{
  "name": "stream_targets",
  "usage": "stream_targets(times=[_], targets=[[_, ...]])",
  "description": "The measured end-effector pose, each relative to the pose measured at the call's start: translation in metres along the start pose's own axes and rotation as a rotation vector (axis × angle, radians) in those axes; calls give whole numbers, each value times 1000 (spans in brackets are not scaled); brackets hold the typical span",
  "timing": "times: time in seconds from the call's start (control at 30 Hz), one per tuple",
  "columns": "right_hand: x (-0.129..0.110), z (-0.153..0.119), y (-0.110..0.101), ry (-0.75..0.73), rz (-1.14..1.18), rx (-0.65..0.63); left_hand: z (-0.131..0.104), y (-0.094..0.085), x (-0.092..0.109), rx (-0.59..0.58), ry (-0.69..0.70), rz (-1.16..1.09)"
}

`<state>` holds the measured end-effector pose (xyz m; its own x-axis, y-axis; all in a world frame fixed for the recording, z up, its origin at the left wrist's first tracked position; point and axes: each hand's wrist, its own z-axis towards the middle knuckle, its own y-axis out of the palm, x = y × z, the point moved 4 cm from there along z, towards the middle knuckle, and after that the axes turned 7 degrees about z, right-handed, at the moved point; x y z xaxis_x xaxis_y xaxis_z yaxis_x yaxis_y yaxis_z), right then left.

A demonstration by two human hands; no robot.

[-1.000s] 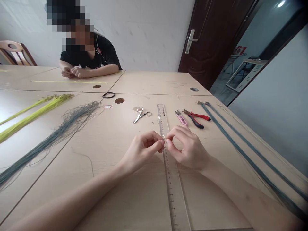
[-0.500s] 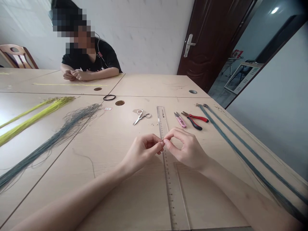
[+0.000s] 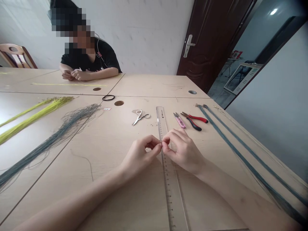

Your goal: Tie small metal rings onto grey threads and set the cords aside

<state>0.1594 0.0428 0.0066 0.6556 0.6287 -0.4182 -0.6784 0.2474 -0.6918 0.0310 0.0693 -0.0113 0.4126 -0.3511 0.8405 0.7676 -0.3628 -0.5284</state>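
Observation:
My left hand [image 3: 144, 150] and my right hand [image 3: 181, 147] meet fingertip to fingertip above a clear ruler [image 3: 172, 192] lying lengthwise on the table. Thumb and forefinger of each hand are pinched together. Whatever is between them is too small to make out. A loose thin grey-green thread [image 3: 84, 157] curves across the table and passes from sight at my left forearm. Beyond my hands lie small silver scissors [image 3: 139, 118], pink thread snips [image 3: 179, 120] and pliers [image 3: 194, 121] with red and black handles.
To the left stretch a grey-green thread bundle [image 3: 55, 134] and yellow thread bundles [image 3: 36, 118]. More teal bundles [image 3: 231, 144] run along the right edge. A black ring [image 3: 108, 98] lies near a cable hole [image 3: 119, 103]. Across the table sits another person [image 3: 103, 54], hands together.
Both hands stay pinched together and have shifted very slightly; the right fingers are now more closed at the tips. The whole view has drifted a little left.

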Motion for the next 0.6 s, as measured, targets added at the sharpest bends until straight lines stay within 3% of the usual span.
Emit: stream_targets(times=[0.3,0.5,0.6], targets=[[0,-2,-1,108,69,60,-1,0,-2,51,19,38],[5,-6,0,334,270,50,-3,-3,0,163,182,268],[4,-6,0,342,303,50,-5,-5,3,210,265,301]])
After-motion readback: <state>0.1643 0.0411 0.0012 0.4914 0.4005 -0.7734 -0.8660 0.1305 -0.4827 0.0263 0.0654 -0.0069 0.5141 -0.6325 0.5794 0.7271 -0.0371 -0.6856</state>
